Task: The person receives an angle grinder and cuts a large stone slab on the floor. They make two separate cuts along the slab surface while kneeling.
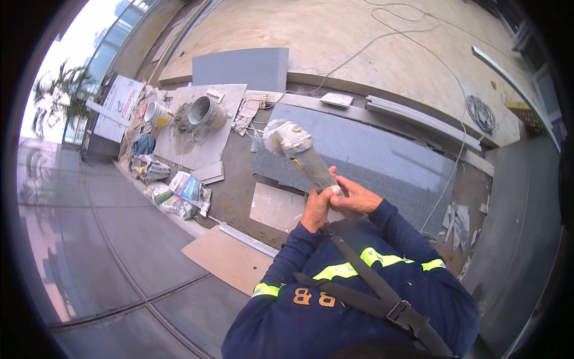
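Head view. We see both hands raised in front of the chest and wrapped together round the handle of a dust-caked angle grinder [297,151]. The left hand [315,207] is clamped on the lower part of the handle, and the right hand [354,196] closes over it from the side, touching the left. The grinder's head points up and to the left, held in the air above a large grey stone slab [382,157], clear of it. Nothing stands between the tool and the slab.

To the left of the slab lies a pale board [206,122] carrying one metal bucket [207,112], tilted, with grey mortar inside, and a heap of mortar just beside it. One white plastic bucket [156,113] stands near the board's left edge; we cannot tell its contents. Crumpled cement bags [182,194] lie along the edge of the polished floor [101,239], about three, though the pile makes the count uncertain.

One grey panel [245,67] lies beyond the board. One flat brown sheet [230,257] lies below the slab, near the left elbow. A white cable [445,102] crosses the concrete ground and runs down past the slab's right end; one coil of cable [480,113] rests well apart at the upper right. Broken tile pieces [457,218] lie just beside the slab's right corner.
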Motion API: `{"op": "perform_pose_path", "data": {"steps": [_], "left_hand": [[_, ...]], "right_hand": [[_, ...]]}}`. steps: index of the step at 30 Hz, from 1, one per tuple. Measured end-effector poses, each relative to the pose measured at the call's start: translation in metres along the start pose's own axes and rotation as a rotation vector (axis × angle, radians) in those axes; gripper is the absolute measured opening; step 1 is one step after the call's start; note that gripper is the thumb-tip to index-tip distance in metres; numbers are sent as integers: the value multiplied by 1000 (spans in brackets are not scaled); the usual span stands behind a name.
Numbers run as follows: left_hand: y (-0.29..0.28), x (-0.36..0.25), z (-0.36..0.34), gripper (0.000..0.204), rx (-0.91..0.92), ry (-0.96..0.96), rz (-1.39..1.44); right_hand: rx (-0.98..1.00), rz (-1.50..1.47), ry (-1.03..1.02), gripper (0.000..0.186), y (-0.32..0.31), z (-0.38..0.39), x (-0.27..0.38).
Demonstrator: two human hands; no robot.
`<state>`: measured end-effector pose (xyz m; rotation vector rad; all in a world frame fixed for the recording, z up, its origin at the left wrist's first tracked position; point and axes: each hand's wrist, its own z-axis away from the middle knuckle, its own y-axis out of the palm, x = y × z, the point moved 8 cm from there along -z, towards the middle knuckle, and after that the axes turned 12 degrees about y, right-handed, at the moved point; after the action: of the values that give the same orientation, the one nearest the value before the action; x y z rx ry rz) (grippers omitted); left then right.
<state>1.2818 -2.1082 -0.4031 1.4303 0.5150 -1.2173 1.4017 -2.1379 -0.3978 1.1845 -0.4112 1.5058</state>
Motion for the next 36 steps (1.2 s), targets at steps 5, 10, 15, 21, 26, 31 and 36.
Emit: {"op": "perform_pose_path", "data": {"steps": [5, 10, 15, 21, 26, 31, 36], "left_hand": [[22, -15, -3, 101, 239, -80, -180], [2, -9, -7, 94, 529, -148, -496], [-91, 31, 25, 63, 757, -426, -782], [-210, -6, 69, 64, 393, -348, -936], [-269, -27, 139, 66, 274, -468, -1102], [-344, 35, 200, 64, -161, -294, -1113], [-377, 21, 191, 54, -192, -233, -1094]], "right_hand": [[95, -137, 42, 118, 2, 0, -2], [58, -409, 83, 107, 15, 9, 2], [-116, -484, 176, 89, 3, -2, -19], [-341, -301, 204, 81, -17, -6, -22], [-454, -39, 69, 88, -11, -35, 37], [-375, -79, -178, 87, 36, -88, 94], [-242, -111, 18, 86, 46, -125, 82]]}}
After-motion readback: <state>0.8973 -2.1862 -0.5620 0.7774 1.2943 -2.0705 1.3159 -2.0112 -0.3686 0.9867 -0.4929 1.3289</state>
